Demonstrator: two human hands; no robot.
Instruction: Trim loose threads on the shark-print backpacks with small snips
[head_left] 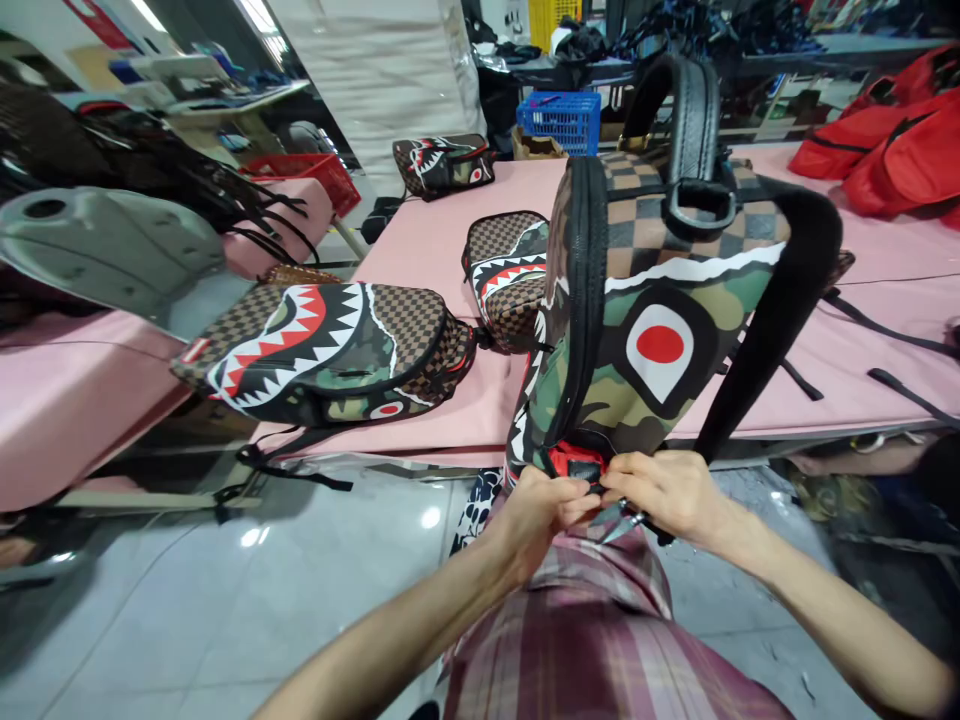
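Observation:
A camouflage and checkered backpack (660,300) with a shark-mouth print stands upright at the near edge of the pink table (435,240), right in front of me. My left hand (544,505) pinches the black and red strap piece (581,468) at the bag's bottom edge. My right hand (667,495) is closed on the same spot and also holds small metal snips (621,523), whose tips poke out below the fingers. The two hands touch each other.
Three more shark-print backpacks lie on the pink table: one at the near left (330,350), one in the middle (510,275), one far back (442,162). Red bags (885,140) are piled at the right. A blue crate (559,118) stands behind.

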